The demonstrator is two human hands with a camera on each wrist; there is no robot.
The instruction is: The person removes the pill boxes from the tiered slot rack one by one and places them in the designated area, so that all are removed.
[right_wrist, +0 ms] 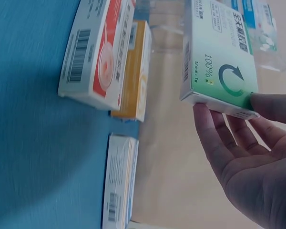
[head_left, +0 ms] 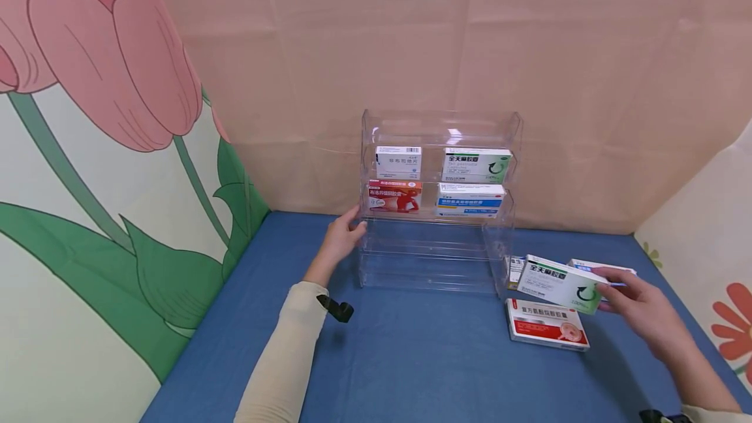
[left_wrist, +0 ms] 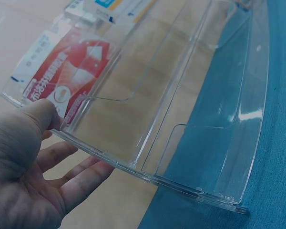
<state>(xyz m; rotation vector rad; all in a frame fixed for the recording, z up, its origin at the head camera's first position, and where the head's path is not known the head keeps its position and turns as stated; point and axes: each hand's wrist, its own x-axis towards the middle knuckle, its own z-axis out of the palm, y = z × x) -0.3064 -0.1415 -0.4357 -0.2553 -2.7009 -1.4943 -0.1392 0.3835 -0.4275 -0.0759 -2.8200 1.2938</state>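
Observation:
My left hand (head_left: 343, 235) holds the side edge of a clear plastic tiered rack (head_left: 429, 238), thumb in front and fingers behind the edge in the left wrist view. My right hand (head_left: 640, 309) grips the end of a white and green medicine box (head_left: 561, 282), which it holds tilted above the table, right of the rack. On the rack's tiers stand a white box (head_left: 399, 162), another white and green box (head_left: 476, 165), a red box (head_left: 394, 196) and a blue and white box (head_left: 470, 200). The two lower tiers hold no boxes.
A red and white box (head_left: 546, 325) lies on the blue table in front of the held box. Behind it are an orange and white box (right_wrist: 133, 71) and a white and blue box (right_wrist: 120, 181). A beige cloth wall (head_left: 329, 83) rises behind the rack.

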